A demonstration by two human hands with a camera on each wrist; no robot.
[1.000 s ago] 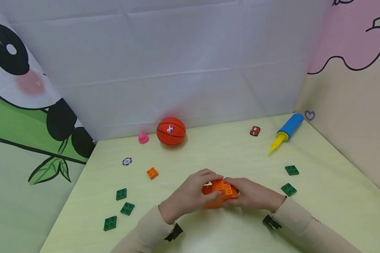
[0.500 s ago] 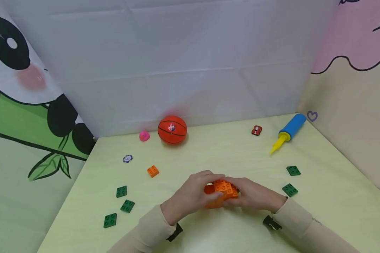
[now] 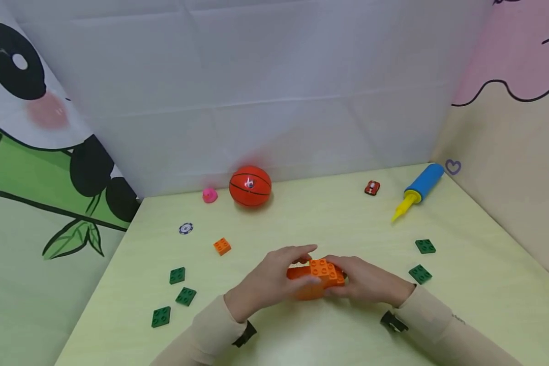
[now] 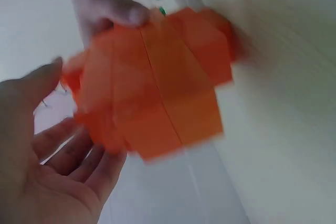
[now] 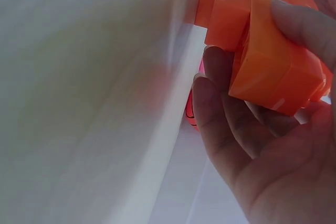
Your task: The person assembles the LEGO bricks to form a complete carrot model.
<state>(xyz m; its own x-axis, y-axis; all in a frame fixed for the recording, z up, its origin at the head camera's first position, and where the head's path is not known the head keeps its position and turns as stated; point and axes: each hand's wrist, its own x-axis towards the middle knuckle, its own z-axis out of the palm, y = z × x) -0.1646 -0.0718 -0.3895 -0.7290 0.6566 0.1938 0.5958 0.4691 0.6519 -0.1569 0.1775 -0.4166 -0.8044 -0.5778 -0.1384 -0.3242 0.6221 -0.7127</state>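
A stack of joined orange building bricks [image 3: 322,270] is held just above the table in front of me. My right hand [image 3: 363,277] grips its right side, thumb in front and fingers behind; the right wrist view shows the thumb pressed along a brick [image 5: 265,69]. My left hand [image 3: 274,277] is around the left end, its fingers lifted apart from the bricks and its thumb overlapping the front. Seen from the left wrist, the blurred orange stack [image 4: 152,87] lies beyond the left hand's [image 4: 58,166] spread thumb and fingers.
Several green bricks [image 3: 185,296] lie at left, two more green bricks [image 3: 420,274] at right. A loose orange brick [image 3: 221,246], poker chip [image 3: 185,228], pink toy [image 3: 209,195], small basketball [image 3: 250,186], red toy car [image 3: 372,187] and blue-yellow pump [image 3: 418,190] sit farther back.
My left hand has opened its fingers and drawn slightly left from the orange stack. The right hand keeps its grip. The head view has shifted a little.
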